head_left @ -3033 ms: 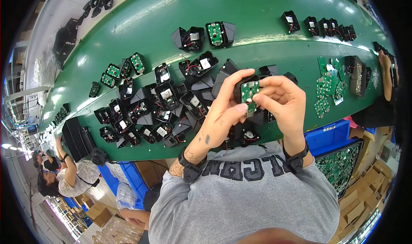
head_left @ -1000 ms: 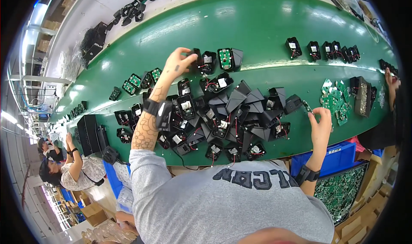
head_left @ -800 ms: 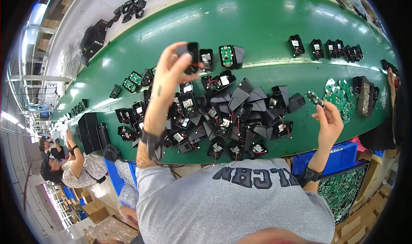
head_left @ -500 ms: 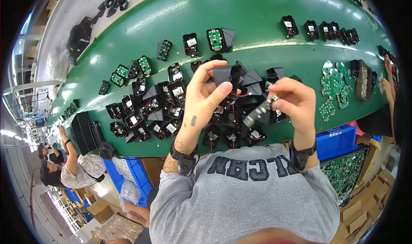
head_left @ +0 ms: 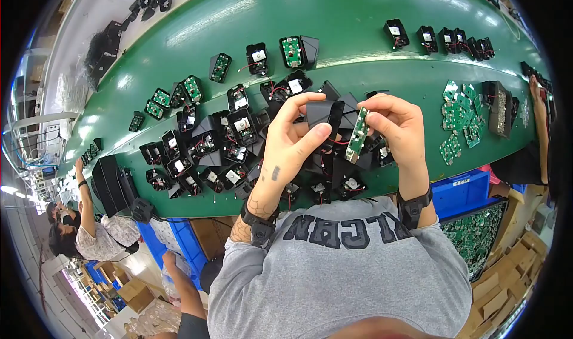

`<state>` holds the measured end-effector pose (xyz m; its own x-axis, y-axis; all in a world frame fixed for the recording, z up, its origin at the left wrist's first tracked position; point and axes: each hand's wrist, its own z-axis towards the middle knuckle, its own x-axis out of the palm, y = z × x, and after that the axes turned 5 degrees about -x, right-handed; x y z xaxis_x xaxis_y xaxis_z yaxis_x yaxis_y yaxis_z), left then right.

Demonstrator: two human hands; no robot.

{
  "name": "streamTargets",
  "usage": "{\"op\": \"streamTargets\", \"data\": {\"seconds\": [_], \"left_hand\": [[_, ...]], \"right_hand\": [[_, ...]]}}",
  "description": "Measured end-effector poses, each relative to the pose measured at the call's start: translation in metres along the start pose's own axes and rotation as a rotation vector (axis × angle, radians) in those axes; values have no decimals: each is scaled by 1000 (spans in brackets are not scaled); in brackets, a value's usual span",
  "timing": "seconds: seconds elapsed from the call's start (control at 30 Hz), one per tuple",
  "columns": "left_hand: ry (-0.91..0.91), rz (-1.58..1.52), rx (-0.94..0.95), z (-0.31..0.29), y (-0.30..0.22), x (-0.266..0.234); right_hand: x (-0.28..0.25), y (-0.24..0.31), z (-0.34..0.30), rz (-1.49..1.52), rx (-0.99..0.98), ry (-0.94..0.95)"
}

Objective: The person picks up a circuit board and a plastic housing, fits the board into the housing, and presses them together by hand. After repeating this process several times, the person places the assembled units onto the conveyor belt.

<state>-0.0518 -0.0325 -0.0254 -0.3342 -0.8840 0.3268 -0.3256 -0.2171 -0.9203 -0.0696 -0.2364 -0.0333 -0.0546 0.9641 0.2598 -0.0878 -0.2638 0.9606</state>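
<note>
My left hand (head_left: 293, 137) is closed around a black plastic housing (head_left: 321, 113), its open side turned to the right. Between the thumb and fingers of my right hand (head_left: 397, 124) is a green circuit board (head_left: 359, 135), held on edge close to the housing's opening. A red wire (head_left: 340, 142) runs in the gap between housing and board; whether it joins the board I cannot tell. Under both hands lies a pile of black housings (head_left: 242, 124), several with red wires and a white part inside. The inside of the held housing is mostly hidden.
Loose green circuit boards (head_left: 462, 115) lie to the right, beside a dark box (head_left: 499, 109) of small parts. Several housings (head_left: 427, 36) stand along the far right. Blue bins (head_left: 459, 190) sit below the green table's (head_left: 352, 17) near edge. Co-workers (head_left: 89, 231) are at left and right.
My right hand has moved left and brought the circuit board up to the housing, turning its green face into view. My left hand has shifted slightly right and down, still holding the housing.
</note>
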Motion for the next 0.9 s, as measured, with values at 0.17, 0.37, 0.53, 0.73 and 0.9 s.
{"op": "streamTargets", "data": {"seconds": [0.17,0.37,0.53,0.73,0.9], "left_hand": [[-32,43,-1,0,2,4],[115,2,-146,-7,-4,16],[-10,-72,-90,-5,1,21],[-105,183,66,-4,9,27],[-204,204,155,1,10,33]], "right_hand": [[-1,-1,0,-13,26,25],[8,-3,-3,-218,-81,-43],[6,-3,-4,-360,-366,-98],[12,-9,-11,-335,-352,-56],[14,-17,-13,-195,-306,-98]]}}
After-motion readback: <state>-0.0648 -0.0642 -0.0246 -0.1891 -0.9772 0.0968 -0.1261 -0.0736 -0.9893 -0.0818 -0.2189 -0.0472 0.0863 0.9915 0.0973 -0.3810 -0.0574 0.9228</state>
